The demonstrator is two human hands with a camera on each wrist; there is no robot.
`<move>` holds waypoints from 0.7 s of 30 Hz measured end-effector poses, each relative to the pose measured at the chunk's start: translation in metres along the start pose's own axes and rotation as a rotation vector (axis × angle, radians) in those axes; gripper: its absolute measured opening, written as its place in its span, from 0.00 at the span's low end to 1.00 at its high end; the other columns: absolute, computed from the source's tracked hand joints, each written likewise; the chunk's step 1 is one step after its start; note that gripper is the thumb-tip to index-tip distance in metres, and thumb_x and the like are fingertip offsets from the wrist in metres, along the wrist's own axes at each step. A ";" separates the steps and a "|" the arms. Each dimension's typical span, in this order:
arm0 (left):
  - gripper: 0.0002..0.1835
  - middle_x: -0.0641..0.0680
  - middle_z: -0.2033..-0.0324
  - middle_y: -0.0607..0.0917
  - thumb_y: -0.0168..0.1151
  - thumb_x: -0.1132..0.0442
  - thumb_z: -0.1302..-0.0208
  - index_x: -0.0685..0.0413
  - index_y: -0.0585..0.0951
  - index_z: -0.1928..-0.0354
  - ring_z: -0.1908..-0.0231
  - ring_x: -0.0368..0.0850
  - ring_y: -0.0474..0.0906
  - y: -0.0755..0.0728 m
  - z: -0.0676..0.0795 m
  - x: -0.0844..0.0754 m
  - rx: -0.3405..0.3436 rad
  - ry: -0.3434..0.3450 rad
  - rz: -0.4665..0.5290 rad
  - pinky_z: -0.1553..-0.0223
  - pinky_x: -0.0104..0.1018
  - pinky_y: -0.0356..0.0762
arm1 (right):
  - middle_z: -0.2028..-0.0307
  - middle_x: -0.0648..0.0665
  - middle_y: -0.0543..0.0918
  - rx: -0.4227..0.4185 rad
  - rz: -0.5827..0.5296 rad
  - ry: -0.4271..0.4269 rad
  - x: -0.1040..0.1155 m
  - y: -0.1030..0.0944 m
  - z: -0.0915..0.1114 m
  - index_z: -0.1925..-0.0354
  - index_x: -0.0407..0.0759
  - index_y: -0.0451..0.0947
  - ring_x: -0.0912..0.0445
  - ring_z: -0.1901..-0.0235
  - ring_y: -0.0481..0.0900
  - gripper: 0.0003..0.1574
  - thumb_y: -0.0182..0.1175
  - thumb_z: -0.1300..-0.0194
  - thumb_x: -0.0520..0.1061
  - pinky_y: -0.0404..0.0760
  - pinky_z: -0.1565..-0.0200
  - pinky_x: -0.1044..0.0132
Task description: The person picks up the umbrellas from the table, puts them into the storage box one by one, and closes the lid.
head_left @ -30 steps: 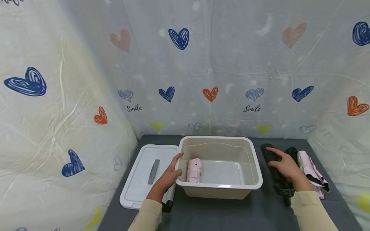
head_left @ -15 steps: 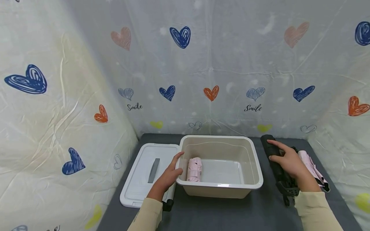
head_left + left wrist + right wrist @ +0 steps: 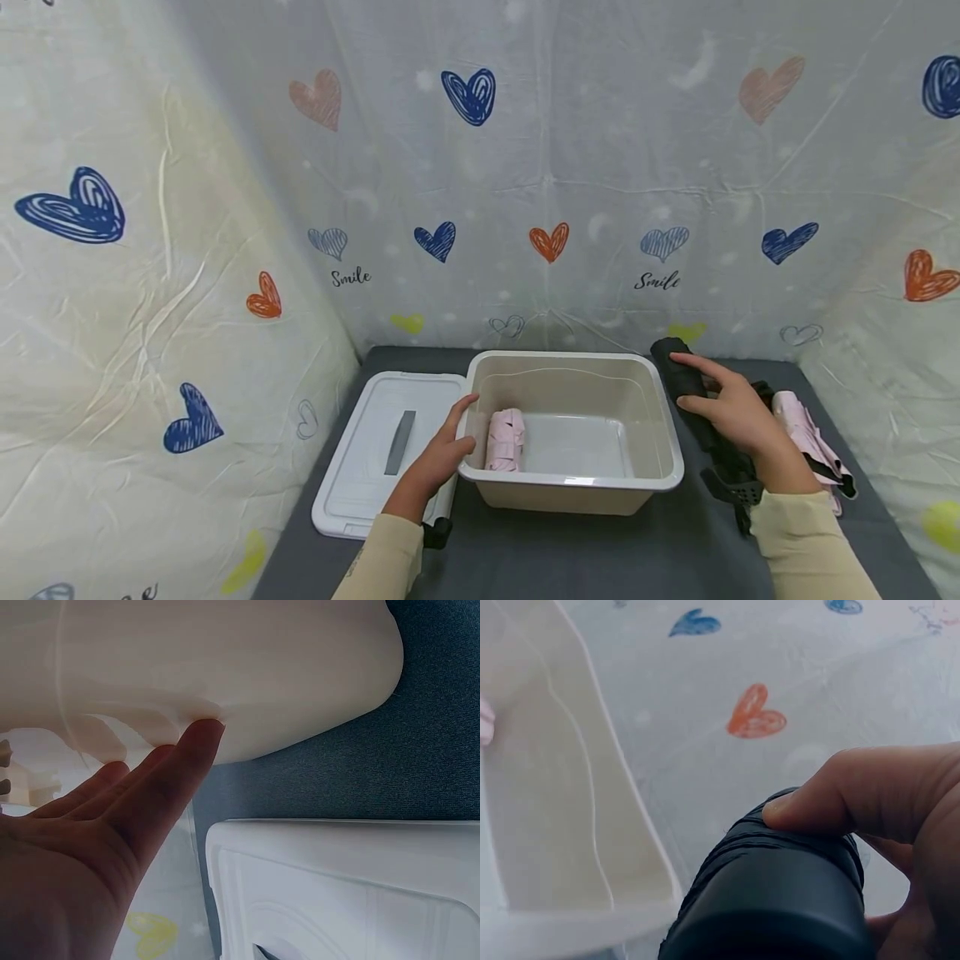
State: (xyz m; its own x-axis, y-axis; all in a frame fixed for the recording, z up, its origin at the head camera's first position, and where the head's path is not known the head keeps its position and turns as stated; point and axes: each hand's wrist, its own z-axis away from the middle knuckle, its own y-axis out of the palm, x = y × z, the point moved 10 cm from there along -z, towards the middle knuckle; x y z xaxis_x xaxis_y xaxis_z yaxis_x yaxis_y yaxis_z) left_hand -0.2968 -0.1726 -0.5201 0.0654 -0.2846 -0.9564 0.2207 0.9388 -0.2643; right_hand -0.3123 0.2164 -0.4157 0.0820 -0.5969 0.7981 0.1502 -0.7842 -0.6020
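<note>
In the head view my right hand [image 3: 742,421] grips a black folded umbrella [image 3: 678,375], its far end beside the bin's right rear corner. The right wrist view shows the thumb on the wrapped folds of the umbrella [image 3: 772,900], above its smooth end. My left hand [image 3: 433,467] is at the left side of a beige plastic bin [image 3: 562,498]. In the left wrist view its straight fingers [image 3: 169,787] touch the bin's outer wall [image 3: 300,667]. A rolled pink umbrella [image 3: 505,442] lies inside the bin, along its left wall.
A white lid [image 3: 352,492] with a grey handle lies left of the bin. On the right, a pink folded umbrella with black edging [image 3: 802,429] lies beside another black item [image 3: 763,392], partly behind the right hand. A heart-printed curtain [image 3: 480,183] encloses the grey table [image 3: 570,558].
My right hand has brought the black umbrella leftward, nearer the bin, with its far end raised. The left hand stays at the bin, and the pink roll has not moved.
</note>
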 end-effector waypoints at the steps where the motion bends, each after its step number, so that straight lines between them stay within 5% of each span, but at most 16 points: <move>1: 0.41 0.65 0.29 0.57 0.45 0.72 0.43 0.40 0.52 0.25 0.40 0.64 0.63 0.000 0.001 -0.002 0.000 -0.002 0.000 0.50 0.52 0.70 | 0.33 0.30 0.64 0.002 -0.004 -0.012 0.004 0.001 0.000 0.27 0.54 0.59 0.37 0.48 0.74 0.42 0.61 0.37 0.46 0.81 0.64 0.58; 10: 0.41 0.68 0.30 0.56 0.46 0.72 0.43 0.46 0.53 0.25 0.40 0.65 0.62 0.002 0.019 -0.033 0.017 0.007 -0.012 0.51 0.52 0.70 | 0.36 0.29 0.67 0.057 -0.073 -0.094 0.024 0.020 -0.006 0.28 0.53 0.61 0.41 0.50 0.78 0.40 0.60 0.36 0.42 0.80 0.64 0.62; 21: 0.41 0.60 0.27 0.54 0.47 0.68 0.42 0.31 0.52 0.26 0.37 0.63 0.61 0.000 0.000 0.006 -0.011 -0.032 -0.022 0.49 0.55 0.69 | 0.37 0.30 0.66 0.132 -0.157 -0.132 0.036 0.051 -0.019 0.30 0.54 0.64 0.39 0.50 0.74 0.38 0.60 0.37 0.40 0.80 0.67 0.57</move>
State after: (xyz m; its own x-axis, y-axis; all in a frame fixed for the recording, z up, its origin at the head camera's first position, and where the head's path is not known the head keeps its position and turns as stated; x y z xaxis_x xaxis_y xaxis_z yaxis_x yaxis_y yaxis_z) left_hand -0.2961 -0.1748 -0.5258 0.0918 -0.3114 -0.9458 0.2120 0.9342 -0.2870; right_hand -0.3207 0.1520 -0.4181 0.1739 -0.4358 0.8831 0.2980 -0.8314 -0.4690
